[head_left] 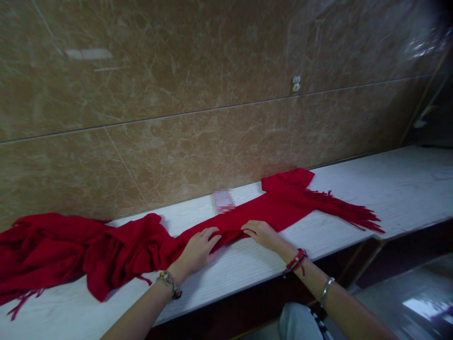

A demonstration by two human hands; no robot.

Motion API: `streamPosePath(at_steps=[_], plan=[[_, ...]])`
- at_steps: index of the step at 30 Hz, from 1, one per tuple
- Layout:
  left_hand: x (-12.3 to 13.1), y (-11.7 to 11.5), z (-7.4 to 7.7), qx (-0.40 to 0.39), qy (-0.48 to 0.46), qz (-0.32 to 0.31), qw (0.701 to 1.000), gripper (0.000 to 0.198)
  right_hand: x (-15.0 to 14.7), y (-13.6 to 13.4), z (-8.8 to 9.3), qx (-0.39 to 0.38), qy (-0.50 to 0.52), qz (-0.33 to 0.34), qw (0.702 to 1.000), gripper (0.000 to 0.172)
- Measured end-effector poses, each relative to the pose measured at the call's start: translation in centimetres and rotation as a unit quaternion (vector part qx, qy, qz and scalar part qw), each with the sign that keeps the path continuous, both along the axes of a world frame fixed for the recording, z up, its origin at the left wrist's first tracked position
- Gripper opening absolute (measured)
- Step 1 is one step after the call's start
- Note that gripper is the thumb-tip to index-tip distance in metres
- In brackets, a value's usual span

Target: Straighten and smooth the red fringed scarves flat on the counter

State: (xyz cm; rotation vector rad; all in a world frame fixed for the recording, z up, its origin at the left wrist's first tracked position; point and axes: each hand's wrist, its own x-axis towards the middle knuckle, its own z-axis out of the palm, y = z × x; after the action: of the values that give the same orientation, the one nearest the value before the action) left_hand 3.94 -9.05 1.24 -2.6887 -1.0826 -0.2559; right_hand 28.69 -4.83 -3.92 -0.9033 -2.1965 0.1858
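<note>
A long red scarf (290, 208) with fringed ends lies along the white bench top. Its right part is spread fairly flat, and its left part is heaped in loose folds. At the near edge of the narrow middle stretch, my left hand (200, 245) has its fingers bent over the cloth, the thumb on the near side. A short way to the right, my right hand (264, 233) pinches the same edge between thumb and fingers. Between the two hands the edge is slightly rumpled. Some of the left fingertips are hidden by the hand.
Behind the scarf, a small pale blurred item (223, 201) lies near the wall. The white bench top (399, 184) runs along a brown marble-patterned wall (198, 151) with a small white fitting (296, 83). Dark open shelves sit below its front edge, near my knee (300, 323).
</note>
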Motion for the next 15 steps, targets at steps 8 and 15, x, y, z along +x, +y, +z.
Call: streamPosePath(at_steps=[8, 15], plan=[[-0.9, -0.1, 2.2, -0.107, 0.001, -0.053, 0.993, 0.007, 0.0, 0.1, 0.0, 0.008, 0.019, 0.014, 1.0, 0.017], [-8.7, -1.0, 3.5, -0.086, 0.116, 0.026, 0.989, 0.007, 0.2, 0.0, 0.0, 0.02, 0.023, 0.008, 0.999, 0.017]])
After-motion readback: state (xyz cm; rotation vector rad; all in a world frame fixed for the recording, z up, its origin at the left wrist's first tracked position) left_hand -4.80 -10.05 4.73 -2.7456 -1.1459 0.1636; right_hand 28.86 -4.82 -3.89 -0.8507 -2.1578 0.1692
